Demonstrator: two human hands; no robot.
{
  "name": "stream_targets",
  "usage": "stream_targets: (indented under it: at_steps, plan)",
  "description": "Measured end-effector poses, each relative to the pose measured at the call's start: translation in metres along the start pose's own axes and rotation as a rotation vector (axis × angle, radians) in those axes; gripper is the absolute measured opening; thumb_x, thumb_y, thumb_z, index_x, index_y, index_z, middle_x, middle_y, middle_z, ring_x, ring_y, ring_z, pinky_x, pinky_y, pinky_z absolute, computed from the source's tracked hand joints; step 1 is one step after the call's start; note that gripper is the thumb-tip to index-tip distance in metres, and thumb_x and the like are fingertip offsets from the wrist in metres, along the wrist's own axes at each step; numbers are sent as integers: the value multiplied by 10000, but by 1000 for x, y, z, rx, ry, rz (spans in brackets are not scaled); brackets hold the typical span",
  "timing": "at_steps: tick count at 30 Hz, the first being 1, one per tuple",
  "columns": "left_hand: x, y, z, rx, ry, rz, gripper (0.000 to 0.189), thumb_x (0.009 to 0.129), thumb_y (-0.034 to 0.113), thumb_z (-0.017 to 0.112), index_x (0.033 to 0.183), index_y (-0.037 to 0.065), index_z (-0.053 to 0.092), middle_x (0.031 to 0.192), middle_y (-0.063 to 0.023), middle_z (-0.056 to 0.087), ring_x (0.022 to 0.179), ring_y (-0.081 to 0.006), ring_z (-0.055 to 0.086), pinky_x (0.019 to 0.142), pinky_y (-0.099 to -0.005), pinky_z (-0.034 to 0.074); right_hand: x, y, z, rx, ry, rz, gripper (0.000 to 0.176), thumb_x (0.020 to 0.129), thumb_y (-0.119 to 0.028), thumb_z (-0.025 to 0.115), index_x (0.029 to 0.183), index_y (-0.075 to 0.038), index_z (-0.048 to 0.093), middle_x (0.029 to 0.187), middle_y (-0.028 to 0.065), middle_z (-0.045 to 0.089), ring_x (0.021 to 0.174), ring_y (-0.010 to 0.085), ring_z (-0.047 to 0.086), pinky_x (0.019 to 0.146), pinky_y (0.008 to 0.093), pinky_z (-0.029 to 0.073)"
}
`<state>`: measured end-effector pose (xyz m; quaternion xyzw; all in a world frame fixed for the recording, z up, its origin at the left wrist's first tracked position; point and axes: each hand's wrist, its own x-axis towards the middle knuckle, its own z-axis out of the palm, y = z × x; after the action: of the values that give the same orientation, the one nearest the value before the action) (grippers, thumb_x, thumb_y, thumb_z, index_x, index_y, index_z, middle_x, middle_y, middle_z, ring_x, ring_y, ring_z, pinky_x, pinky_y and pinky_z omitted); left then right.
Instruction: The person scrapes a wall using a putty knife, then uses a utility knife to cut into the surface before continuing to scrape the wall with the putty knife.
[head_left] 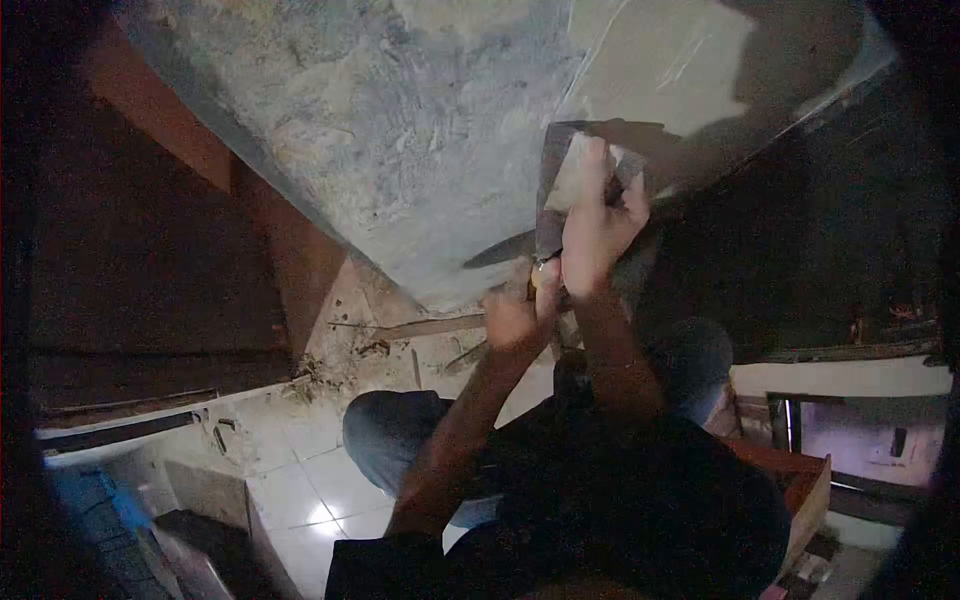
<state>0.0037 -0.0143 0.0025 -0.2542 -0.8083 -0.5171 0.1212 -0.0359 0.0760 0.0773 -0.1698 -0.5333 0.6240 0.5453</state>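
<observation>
My left hand (513,318) is wrapped round the handle of a trowel (549,215), just below its blade. The dark grey blade points up and overlaps the plastered surface (400,150) in this view. Over the blade's right side lies my right hand (600,225), slightly blurred, one finger stretched upward and the others apart. A pale patch like wet plaster (571,175) shows on the blade beside that finger. The surface is mottled grey and rough, with a smoother beige area (660,70) at the upper right.
Dirt and debris (370,350) lie under the surface's lower corner. White floor tiles (300,480) extend around my legs. A brown wooden piece (800,490) stands at the lower right, and a blue object (110,510) at the lower left. Dark panels flank the plastered surface.
</observation>
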Motion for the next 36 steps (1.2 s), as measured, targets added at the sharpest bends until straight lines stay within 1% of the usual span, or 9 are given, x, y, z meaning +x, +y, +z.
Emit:
stream_targets:
  at_steps: [2,9,11,16,19,20,25,31,36]
  plan:
    - [-5,2,3,-46,-37,-57,424,899,315,507,1055,-77,549,598,-200,557,521,-337,535,550,-438,412,-1,3,-7,-207,-4,3,230,881,-198,585,979,10,577,930,46,600,837,102,517,739,268,418]
    - [-7,-11,6,-217,-148,-184,374,910,299,498,951,-67,562,539,-145,547,430,-274,536,470,-367,411,-3,-5,-5,-131,-93,29,234,872,-155,594,1013,30,563,957,50,597,874,119,534,768,268,430]
    - [-18,-18,16,40,38,99,340,916,294,480,959,-32,567,562,-152,559,473,-284,564,484,-354,413,-6,14,-13,-157,-8,-30,225,874,-163,593,987,28,563,938,43,595,854,107,526,761,270,431]
    - [8,8,-17,-320,-147,-203,364,905,265,493,981,-86,556,618,-182,582,540,-315,593,508,-371,438,-5,-26,9,-136,-54,76,244,881,-193,581,997,21,570,957,31,589,841,100,495,758,254,411]
    - [4,8,-16,-113,-118,-71,345,903,269,499,989,-59,562,619,-191,578,534,-291,592,492,-345,424,-9,-10,5,-117,14,8,262,873,-221,594,978,19,573,937,34,589,838,93,488,766,258,403]
    - [2,14,-20,-177,-225,-246,321,908,272,488,963,-36,564,593,-184,561,515,-277,579,480,-335,415,-7,-7,4,-107,9,1,262,873,-221,594,978,19,573,937,34,589,838,93,488,766,258,403]
    - [5,10,-24,-126,-188,-194,324,913,275,478,917,-43,539,560,-185,529,493,-297,568,477,-351,412,-4,-19,6,-175,-10,76,267,875,-202,589,1033,12,577,995,50,593,901,113,512,815,270,406]
    - [13,25,-29,-269,-222,-302,351,913,286,486,939,-59,548,576,-179,549,515,-263,580,502,-345,425,-4,-15,2,-118,-9,148,214,881,-194,578,982,-5,580,937,34,590,858,109,513,786,274,414]
    - [15,20,-27,-219,-143,-159,381,902,258,493,1054,-86,551,552,-191,540,512,-313,574,537,-387,445,0,-11,3,-94,-19,125,212,888,-186,568,997,-5,575,961,37,590,864,109,510,788,269,412]
